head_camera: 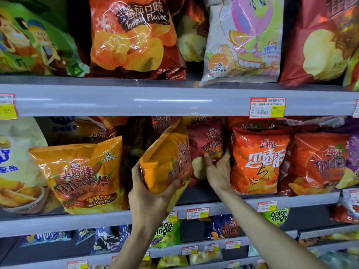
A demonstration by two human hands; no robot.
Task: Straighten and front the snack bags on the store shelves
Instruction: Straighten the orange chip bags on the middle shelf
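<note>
The left hand [147,193] is gripping the orange bag [165,160] from below at the middle shelf's [97,220] near edge. The bag's long axis is leaning right, across the red bag [206,140], which the right hand [218,169] is gripping low.

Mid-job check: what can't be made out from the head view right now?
All head view.
Dark red bag: lower front hidden by right hand and orange bag.
Orange bag, in left hand: print angled, blurred.
Middle-shelf price tags: too small to read.
Tomato bag: top cut by upper edge.
</note>
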